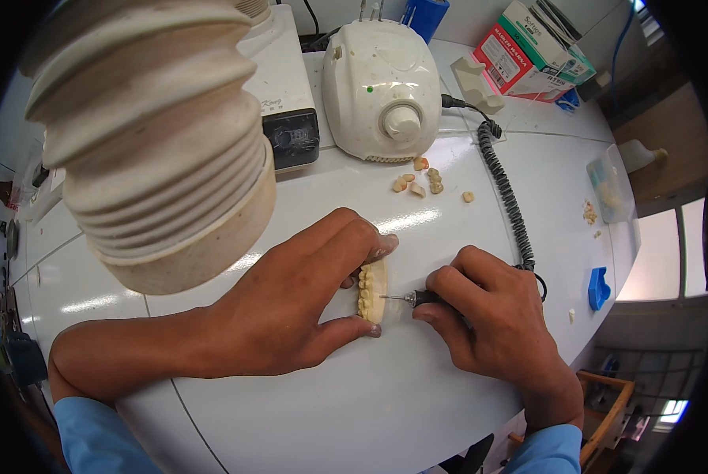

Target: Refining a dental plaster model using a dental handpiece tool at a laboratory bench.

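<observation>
A pale yellow dental model (376, 286) with a row of teeth stands at the middle of the white table. My left hand (299, 296) is closed on it, the fingers at its far end and the thumb at its near end. In my right hand (492, 312) is a black rotary handpiece (426, 298), gripped like a pen. Its thin metal bur (393, 297) points left and meets the side of the model, or comes very close to it. My right palm faces down, so part of the handpiece is hidden.
A ribbed suction hose (164, 158) hangs at the upper left. Behind stands a white control box (382, 91) with a knob; a coiled black cord (506, 197) runs from it. Several small tooth pieces (435, 182) lie before it. Boxes (520, 55) and a blue piece (599, 288) are at right.
</observation>
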